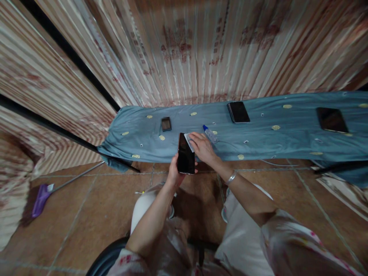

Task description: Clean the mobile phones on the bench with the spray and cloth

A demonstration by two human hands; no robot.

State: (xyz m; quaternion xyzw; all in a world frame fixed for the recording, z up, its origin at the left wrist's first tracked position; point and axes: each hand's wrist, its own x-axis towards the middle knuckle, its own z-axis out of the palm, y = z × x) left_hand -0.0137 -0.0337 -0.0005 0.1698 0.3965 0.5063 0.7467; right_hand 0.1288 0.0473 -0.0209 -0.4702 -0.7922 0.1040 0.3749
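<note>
Two bare hands meet over a black glossy slab phone (185,154), held upright just above the near edge of a low surface draped in blue-grey cloth with yellow embroidered spots (258,134). From below, the left hand (174,171) grips the handset, fingers wrapped shut round its lower end, apparently to steady the screen and tilt it toward the face. Reaching in from the right with wrist bent and a silver bangle (231,177) showing, the right hand (202,147) lies palm down, its fingers pressing a small pale folded wipe (189,141) against the phone's top corner, seemingly to rub the glass. Just beyond the knuckles lies a small clear bottle with a blue cap (209,133), on its side on the cloth. Farther back rest two more dark phones (238,112) (332,119) and a small dark square device (166,124). A purple-headed mop (41,195) lies on the brown tiled floor (94,207).
</note>
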